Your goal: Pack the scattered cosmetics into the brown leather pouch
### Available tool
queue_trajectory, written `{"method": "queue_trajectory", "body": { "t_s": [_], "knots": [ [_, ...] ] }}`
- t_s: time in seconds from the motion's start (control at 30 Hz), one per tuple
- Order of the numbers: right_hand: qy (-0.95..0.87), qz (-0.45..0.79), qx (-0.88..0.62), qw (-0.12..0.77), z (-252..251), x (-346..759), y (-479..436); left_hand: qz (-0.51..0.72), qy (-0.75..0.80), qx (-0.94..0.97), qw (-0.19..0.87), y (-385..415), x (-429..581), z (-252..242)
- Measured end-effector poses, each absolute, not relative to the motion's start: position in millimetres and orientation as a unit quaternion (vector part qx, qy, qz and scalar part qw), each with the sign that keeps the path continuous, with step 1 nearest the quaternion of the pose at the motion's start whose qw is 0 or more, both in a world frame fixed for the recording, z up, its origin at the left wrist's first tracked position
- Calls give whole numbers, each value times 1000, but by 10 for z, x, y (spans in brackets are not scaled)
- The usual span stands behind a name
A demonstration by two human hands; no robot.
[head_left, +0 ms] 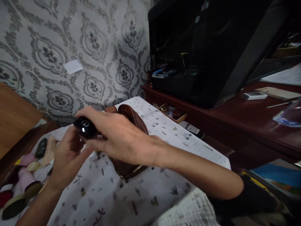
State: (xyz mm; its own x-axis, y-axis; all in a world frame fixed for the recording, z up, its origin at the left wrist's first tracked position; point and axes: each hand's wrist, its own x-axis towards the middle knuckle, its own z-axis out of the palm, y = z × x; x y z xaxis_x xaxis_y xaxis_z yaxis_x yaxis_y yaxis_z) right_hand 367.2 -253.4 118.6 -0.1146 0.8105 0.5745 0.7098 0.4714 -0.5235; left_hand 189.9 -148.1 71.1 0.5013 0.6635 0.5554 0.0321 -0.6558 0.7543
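My right hand (117, 136) reaches across to the left and is closed on a small black object with a shiny emblem (84, 126), held above the table. My left hand (67, 158) comes up from below, its fingers curled against the underside of that same object. Just behind both hands lies a brown leather bag (131, 119) with a gold zip edge, resting on a white cloth with small printed plants (113, 201). The bag's middle is hidden by my right hand.
Pink and dark rounded items and a dark green piece (41, 147) lie at the cloth's left edge. A dark red cabinet (235, 116) carrying a black box (199, 53), a white remote (254, 95) and a glass dish stands to the right. Patterned wallpaper is behind.
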Motion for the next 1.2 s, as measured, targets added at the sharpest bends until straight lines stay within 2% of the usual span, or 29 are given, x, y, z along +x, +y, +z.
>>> {"method": "queue_trajectory", "body": {
  "t_s": [0.23,0.43,0.7,0.87,1.2],
  "knots": [
    [-733,9,-487,475,1352,4125,-2433,426,113,818,370,-1351,2514,965],
    [-692,-5,-548,470,1214,4357,-2226,426,157,846,280,-1317,2455,861],
    [-740,26,-593,316,1080,4303,-1669,401,201,882,141,-1327,2146,654],
    [-751,75,-626,198,1106,4208,-1452,368,187,903,117,-1305,2106,542],
    [-714,122,-676,136,1069,4085,-1166,370,162,907,119,-1274,2130,433]
  ]
}}
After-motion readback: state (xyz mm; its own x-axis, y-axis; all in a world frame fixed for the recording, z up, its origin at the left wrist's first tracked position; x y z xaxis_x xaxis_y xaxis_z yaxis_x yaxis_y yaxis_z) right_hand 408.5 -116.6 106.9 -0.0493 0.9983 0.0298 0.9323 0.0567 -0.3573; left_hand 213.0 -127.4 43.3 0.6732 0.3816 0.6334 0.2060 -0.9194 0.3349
